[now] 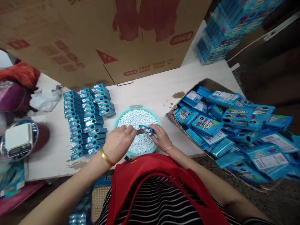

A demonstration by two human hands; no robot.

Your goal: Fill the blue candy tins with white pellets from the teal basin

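A turquoise basin (160,122) filled with small white candies (137,117) stands on the table in front of me. My left hand (120,141), with a gold bracelet at the wrist, is closed round a small metal scoop (140,131) that reaches over the candies. My right hand (161,137) holds a small blue box (144,127) above the basin, its opening towards the scoop. White pieces show at the box's opening. Rows of upright blue boxes (93,120) stand left of the basin, some with white candies at their tops.
An open carton (174,120) heaped with blue packets lies at the right. A large cardboard box (93,40) closes off the back. Stacked blue boxes (211,43) stand at the back right. A plastic bag (45,99) and a scale (20,139) are at the left.
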